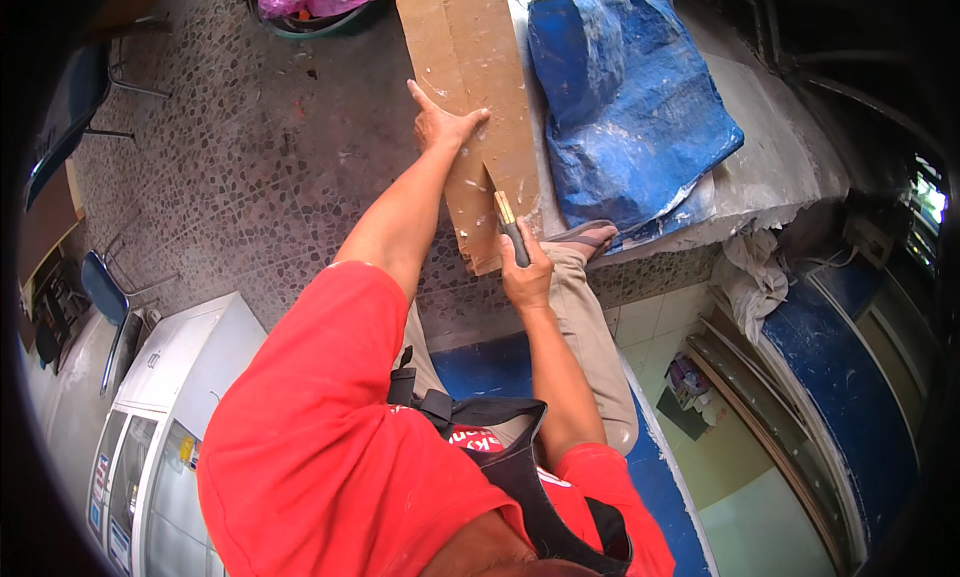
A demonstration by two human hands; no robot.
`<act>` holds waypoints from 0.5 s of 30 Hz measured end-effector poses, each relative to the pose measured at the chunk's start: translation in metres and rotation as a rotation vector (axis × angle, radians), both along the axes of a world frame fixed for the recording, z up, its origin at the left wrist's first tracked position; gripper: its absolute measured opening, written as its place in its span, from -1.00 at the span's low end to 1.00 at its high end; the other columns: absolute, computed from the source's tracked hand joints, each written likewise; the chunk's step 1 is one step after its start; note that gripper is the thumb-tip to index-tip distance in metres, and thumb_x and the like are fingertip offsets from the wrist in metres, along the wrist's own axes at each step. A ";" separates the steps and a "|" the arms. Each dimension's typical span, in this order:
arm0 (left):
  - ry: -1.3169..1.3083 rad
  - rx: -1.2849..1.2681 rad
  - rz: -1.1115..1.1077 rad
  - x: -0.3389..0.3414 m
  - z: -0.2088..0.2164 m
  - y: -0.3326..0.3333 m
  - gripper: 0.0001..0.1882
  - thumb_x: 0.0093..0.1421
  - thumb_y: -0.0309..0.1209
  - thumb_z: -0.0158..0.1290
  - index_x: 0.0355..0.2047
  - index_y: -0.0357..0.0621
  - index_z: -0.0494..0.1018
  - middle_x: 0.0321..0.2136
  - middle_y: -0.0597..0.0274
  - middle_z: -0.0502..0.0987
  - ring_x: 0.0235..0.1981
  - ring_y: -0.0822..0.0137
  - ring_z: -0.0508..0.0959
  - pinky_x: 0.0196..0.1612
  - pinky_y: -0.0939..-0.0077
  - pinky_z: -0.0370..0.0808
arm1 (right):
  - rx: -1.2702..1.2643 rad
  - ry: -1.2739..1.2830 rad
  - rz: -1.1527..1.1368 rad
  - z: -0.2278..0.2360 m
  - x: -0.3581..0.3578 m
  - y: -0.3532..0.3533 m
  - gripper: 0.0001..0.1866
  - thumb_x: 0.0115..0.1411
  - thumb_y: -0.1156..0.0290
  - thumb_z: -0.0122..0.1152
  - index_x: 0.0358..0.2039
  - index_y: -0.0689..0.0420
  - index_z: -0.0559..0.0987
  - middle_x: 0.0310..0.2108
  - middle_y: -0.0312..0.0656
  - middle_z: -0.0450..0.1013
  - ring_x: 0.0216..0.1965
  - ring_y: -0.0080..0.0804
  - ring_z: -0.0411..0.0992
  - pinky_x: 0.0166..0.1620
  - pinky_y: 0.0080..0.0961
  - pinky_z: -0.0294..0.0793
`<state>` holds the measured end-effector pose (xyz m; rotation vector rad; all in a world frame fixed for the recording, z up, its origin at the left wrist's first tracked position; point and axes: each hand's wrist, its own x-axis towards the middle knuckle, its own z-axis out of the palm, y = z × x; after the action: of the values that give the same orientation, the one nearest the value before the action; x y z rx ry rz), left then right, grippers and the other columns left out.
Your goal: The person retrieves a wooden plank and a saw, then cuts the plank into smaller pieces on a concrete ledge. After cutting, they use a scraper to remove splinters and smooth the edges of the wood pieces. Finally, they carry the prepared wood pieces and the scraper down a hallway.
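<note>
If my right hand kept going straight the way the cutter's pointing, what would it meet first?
Sliding along the brown sheet, your right hand and its cutter would probably meet your left hand first, near the thumb, though depth is hard to judge.

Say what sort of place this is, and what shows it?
Likely a home or small shop doubling as a makeshift work area: a white glass-panelled cabinet and a blue chair stand to the left, while a white-smeared blue sheet lies beside the marked brown strip.
</note>
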<state>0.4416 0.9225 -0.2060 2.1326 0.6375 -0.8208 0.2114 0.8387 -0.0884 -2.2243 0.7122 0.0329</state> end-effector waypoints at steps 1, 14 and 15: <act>0.007 -0.009 -0.002 -0.001 0.000 -0.001 0.59 -0.32 0.06 0.49 0.40 -0.01 -0.54 0.07 -0.13 0.46 0.07 -0.02 0.51 0.14 0.20 0.44 | -0.003 0.010 0.005 0.004 0.001 -0.002 -0.54 0.20 0.33 0.26 0.07 0.30 0.51 -0.18 0.16 0.57 -0.15 -0.13 0.60 -0.10 -0.37 0.54; -0.042 -0.037 0.017 -0.007 -0.022 0.003 0.63 -0.34 0.11 0.48 0.39 0.04 -0.58 0.09 -0.24 0.42 0.11 -0.09 0.46 0.18 0.15 0.40 | -0.020 0.253 -0.002 0.211 -0.049 0.012 -0.59 0.21 0.41 0.24 0.02 0.38 0.51 -0.21 0.16 0.57 -0.17 -0.25 0.60 -0.12 -0.41 0.52; -0.062 -0.058 0.023 -0.010 -0.020 0.003 0.62 -0.34 0.11 0.48 0.39 0.05 -0.59 0.09 -0.25 0.42 0.11 -0.10 0.46 0.18 0.14 0.40 | -0.022 0.237 -0.001 0.207 -0.051 0.011 -0.59 0.21 0.41 0.24 0.02 0.38 0.51 -0.22 0.15 0.57 -0.18 -0.27 0.60 -0.13 -0.41 0.52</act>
<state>0.4313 0.9256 -0.2262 2.0859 0.5979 -0.7487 0.1604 0.8499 0.1186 -2.2636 0.8447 0.2936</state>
